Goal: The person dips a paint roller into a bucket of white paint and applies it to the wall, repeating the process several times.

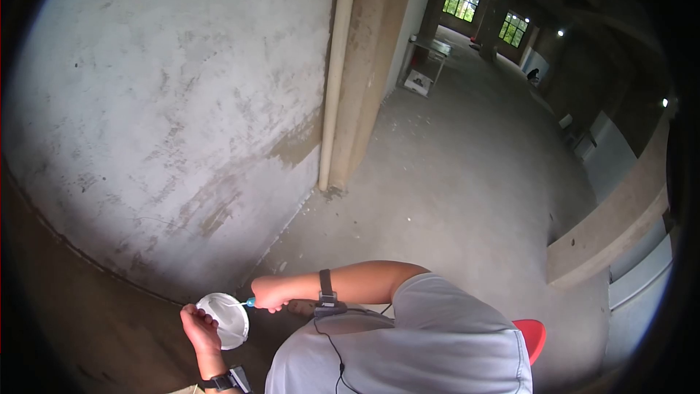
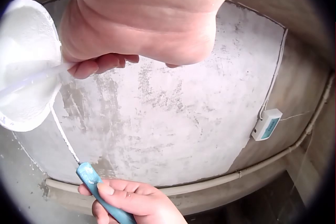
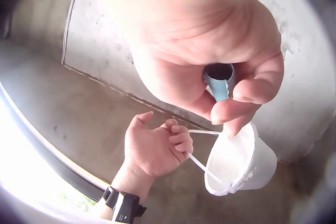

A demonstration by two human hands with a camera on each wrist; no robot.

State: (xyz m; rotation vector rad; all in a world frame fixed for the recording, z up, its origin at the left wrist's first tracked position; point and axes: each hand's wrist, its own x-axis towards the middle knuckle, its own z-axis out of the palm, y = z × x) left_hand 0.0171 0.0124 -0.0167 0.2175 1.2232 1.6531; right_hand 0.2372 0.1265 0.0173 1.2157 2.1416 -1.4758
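A white plastic bucket (image 3: 262, 165) hangs tilted from its thin white handle (image 3: 198, 163). My left hand (image 1: 200, 327) has its fingers curled round that handle, palm up in the right wrist view. White stuff coats the bucket's inside wall. My right hand (image 1: 271, 294) grips the blue handle (image 2: 100, 186) of a tool. From it a thin, white-smeared shaft or edge-on blade (image 2: 64, 136) reaches toward the bucket's rim. The tool's far end is hidden at the bucket, so I cannot tell its exact kind.
A wall (image 1: 189, 102) with patchy white coating rises close on the left, ending at a vertical pipe (image 1: 339, 73). A small white box (image 2: 266, 124) is fixed to the wall. Bare concrete floor (image 1: 452, 175) stretches ahead. A red chair edge (image 1: 532, 338) shows behind the person.
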